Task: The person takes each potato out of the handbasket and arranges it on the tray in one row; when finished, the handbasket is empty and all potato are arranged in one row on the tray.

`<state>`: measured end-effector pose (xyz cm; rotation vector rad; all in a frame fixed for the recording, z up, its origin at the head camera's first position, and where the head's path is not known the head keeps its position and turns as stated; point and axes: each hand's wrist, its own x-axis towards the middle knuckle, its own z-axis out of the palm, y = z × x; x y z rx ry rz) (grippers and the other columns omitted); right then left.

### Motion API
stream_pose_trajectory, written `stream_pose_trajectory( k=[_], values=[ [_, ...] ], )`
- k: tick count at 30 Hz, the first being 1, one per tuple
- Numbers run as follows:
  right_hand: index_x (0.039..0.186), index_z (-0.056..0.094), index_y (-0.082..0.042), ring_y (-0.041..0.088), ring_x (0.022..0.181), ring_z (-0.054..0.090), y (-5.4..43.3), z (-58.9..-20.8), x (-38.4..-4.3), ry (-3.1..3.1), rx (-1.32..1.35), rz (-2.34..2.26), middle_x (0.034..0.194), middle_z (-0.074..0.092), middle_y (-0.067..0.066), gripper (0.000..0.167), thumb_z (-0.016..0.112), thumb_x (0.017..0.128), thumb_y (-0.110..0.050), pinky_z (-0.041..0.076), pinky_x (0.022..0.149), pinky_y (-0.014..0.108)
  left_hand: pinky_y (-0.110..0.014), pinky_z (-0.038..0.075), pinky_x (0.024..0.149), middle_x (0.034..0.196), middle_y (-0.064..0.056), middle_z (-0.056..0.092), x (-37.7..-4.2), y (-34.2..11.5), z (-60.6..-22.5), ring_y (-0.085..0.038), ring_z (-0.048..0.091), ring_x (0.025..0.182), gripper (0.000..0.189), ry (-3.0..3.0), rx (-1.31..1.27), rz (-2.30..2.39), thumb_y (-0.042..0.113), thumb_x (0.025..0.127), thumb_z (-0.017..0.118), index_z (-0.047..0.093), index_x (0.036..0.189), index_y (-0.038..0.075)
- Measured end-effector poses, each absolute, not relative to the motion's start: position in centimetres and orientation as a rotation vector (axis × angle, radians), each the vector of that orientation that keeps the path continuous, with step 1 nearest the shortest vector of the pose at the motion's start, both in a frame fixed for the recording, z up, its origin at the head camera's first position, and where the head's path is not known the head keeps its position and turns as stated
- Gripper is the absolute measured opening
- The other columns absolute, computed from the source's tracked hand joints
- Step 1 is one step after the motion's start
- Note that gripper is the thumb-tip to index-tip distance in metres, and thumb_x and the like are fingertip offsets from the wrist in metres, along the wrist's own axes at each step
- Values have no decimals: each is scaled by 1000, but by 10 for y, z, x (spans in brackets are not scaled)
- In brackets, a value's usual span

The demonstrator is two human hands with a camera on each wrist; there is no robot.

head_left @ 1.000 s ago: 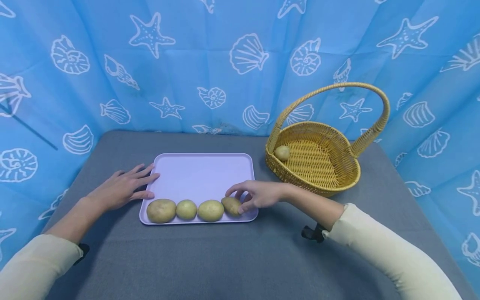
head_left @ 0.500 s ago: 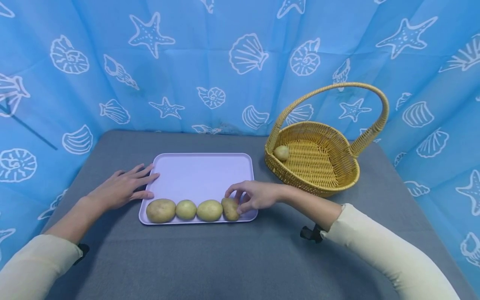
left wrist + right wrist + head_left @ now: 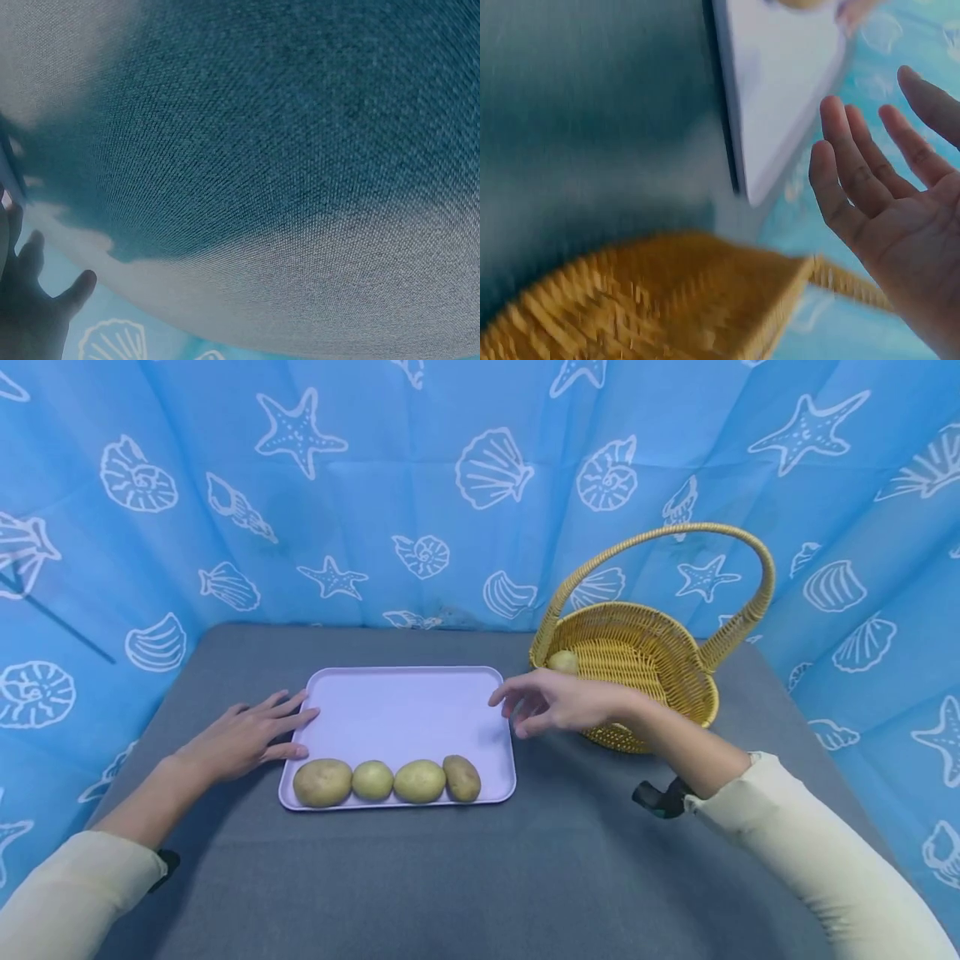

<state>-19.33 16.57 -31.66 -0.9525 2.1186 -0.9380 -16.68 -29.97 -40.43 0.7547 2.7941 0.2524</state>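
Observation:
Along the near edge of the lilac tray (image 3: 397,710), several potatoes lie in a row; the rightmost potato (image 3: 462,778) stands lengthwise beside a yellowish potato (image 3: 420,781). My left hand (image 3: 251,733) rests on the tray's left edge with its fingers spread. My right hand (image 3: 555,700) is in the air between the tray and the wicker basket (image 3: 645,643), holding nothing. Its fingers are loosely bent in the head view and apart in the right wrist view. Inside the basket, one potato (image 3: 562,662) is partly hidden behind that hand.
A grey cloth covers the table (image 3: 420,877). The basket's tall arched handle (image 3: 675,530) rises at the back right. Behind the table hangs a blue curtain (image 3: 375,510) with shell and starfish prints.
My right hand has let go of the rightmost potato and moved up and right toward the basket. That potato was turned more upright in the row. My left hand has stayed put.

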Motion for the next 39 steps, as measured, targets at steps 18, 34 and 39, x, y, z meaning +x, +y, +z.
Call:
stream_pose_trajectory(
  k=[18, 34, 39],
  values=[
    [149, 37, 4, 42, 126, 54, 260, -294, -247, 2270, -668, -825, 147, 44, 29, 61, 65, 96, -9, 46, 104, 49, -79, 17, 104, 160, -19, 28, -166, -299, -401, -50, 19, 145, 71, 2796, 760, 253, 54, 97, 55, 41, 153, 12],
    [153, 27, 4, 44, 134, 44, 260, -311, -275, 2180, -414, -867, 155, 29, 30, 67, 61, 96, -5, 45, 103, 54, -79, 17, 104, 161, -18, 28, -165, -298, -402, -50, 19, 146, 71, 2801, 760, 248, 55, 97, 54, 41, 153, 13],
    [154, 27, 2, 45, 139, 37, 255, -312, -281, 2163, -376, -879, 158, 26, 27, 64, 58, 97, -5, 41, 106, 57, -79, 16, 104, 160, -19, 28, -164, -298, -401, -50, 19, 145, 70, 2799, 755, 264, 54, 98, 55, 41, 153, 13]
  ],
)
